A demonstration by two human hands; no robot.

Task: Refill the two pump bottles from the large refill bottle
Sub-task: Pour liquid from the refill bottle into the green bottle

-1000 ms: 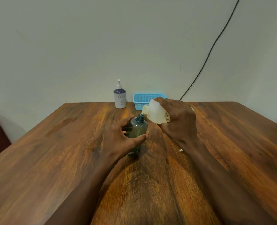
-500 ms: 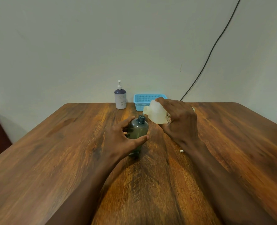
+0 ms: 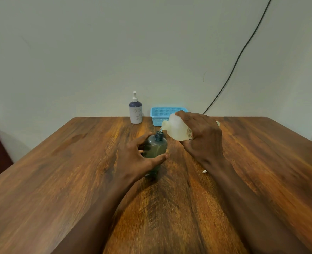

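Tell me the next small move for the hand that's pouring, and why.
Probably tip the refill bottle slightly further, spout kept over the open neck of the dark bottle. The right hand holds it tilted just above that neck, only a thin stream shows between them, and the left hand grips the dark bottle upright. Its fill level cannot be told.

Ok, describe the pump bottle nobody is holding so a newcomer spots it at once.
On the wooden table, look to the far edge by the wall. Left of the blue basket stands the pump bottle. Only it has a white pump, navy shoulder and flowered white body; the dark bottle in the left hand is open-necked.
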